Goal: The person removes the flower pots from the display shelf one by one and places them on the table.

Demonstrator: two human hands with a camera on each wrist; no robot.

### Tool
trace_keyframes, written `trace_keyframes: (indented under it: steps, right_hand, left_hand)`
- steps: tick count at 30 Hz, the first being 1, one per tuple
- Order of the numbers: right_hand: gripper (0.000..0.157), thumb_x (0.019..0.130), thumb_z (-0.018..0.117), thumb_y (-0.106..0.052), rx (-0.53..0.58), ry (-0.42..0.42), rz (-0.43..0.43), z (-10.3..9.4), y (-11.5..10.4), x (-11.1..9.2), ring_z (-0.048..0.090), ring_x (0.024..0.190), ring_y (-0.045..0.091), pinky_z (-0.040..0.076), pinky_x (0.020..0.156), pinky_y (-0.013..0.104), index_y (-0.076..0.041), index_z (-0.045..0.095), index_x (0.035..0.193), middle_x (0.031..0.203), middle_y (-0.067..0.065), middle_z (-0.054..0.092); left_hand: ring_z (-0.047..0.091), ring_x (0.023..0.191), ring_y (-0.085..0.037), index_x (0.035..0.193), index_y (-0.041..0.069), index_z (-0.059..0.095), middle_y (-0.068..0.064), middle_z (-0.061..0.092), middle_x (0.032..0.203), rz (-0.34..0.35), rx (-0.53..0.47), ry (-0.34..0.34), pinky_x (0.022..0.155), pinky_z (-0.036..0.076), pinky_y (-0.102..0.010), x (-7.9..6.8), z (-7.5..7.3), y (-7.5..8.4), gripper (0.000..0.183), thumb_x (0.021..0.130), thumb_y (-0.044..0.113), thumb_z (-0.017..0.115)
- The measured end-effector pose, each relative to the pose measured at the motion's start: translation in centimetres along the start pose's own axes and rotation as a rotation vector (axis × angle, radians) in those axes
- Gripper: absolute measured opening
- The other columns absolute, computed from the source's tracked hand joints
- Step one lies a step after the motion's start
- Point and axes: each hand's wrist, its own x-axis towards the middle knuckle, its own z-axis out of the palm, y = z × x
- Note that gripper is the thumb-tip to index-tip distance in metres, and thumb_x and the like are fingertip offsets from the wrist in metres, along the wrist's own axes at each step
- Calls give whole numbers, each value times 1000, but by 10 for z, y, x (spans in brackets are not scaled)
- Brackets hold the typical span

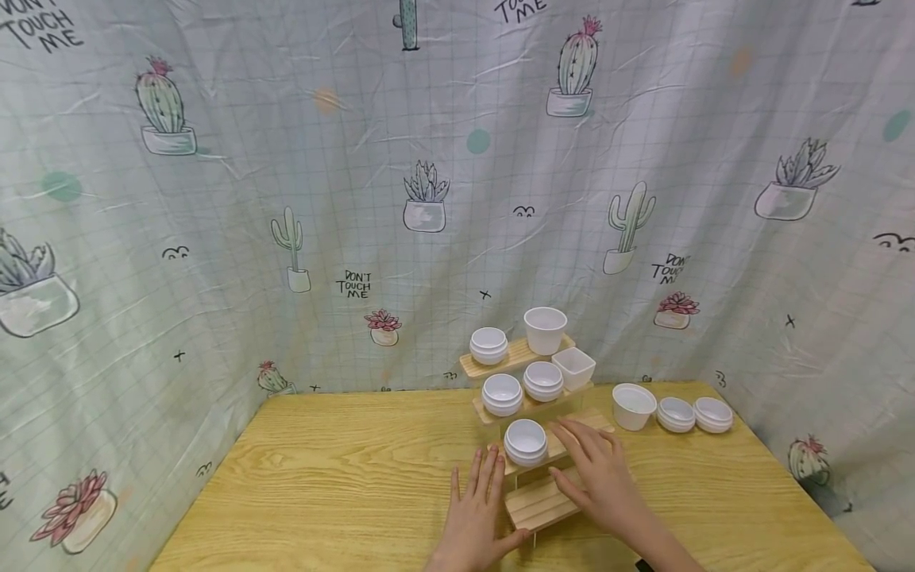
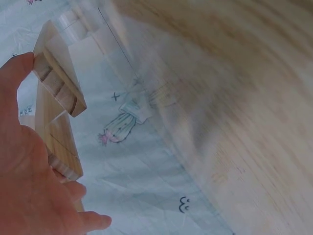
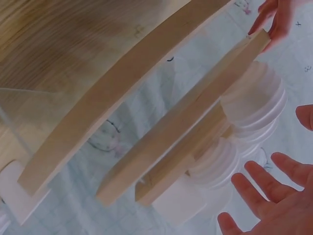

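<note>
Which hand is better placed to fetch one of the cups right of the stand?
Right, most likely: the right hand holds nothing and is nearer those cups. The left hand is by the left end of the stand, with the stand between it and them.

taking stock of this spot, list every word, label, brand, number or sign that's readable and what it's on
"DON'T TOUCH ME": cactus-print cloth, left of centre.
"DON'T TOUCH ME": cloth, top left, clipped above.
"DON… TOUC… ME": cloth, right, some letters unclear.
"ME": cloth, top; rest clipped.
"x": cloth, several.
Cloth's left edge: cut-off letters, unreadable.
White pots, wooden stand: none visible.
</note>
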Motion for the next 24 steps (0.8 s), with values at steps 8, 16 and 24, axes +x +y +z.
trace_keyframes:
  steps: [8,16,24]
  right_hand:
    - [63,68,70,-34,-43,7,6,12,-8,9,51,106,26,34,83,51,-8,52,123,119,10,55]
    - [62,71,68,-37,-58,-45,42,18,-15,17,46,116,29,33,87,57,-7,51,123,127,12,51]
    - [58,77,64,-38,-52,-110,77,29,-21,20,42,123,31,30,90,61,-8,50,124,130,14,49]
  left_hand:
    - [10,139,-23,144,11,14,-6,12,151,-12,-48,-21,99,27,-59,-1,0,1,99,72,71,45]
    - [20,136,-27,144,11,14,-6,13,151,-9,-32,-8,98,29,-58,0,2,0,99,72,72,44]
    - [20,136,-29,143,12,16,-6,14,151,-14,-60,-29,99,28,-59,1,2,1,96,73,72,44]
